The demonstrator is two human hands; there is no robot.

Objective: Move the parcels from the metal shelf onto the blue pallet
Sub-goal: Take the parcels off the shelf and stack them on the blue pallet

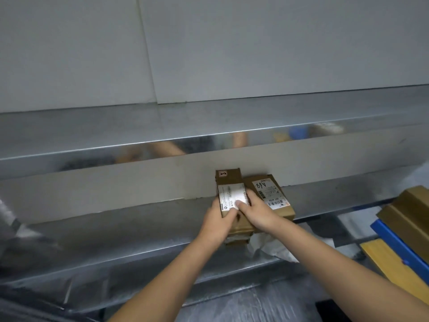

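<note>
Left hand (218, 223) and right hand (258, 212) grip a rectangular cardboard parcel (229, 182).

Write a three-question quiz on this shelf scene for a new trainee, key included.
1. True or false: the left hand and right hand grip the same parcel.
2. The A68 parcel lies: A) left of the gripped parcel, B) right of it, C) on top of it.
3. Fill in: the blue pallet shows at the view's ___ edge.

Key: 1 true; 2 B; 3 right.
</note>
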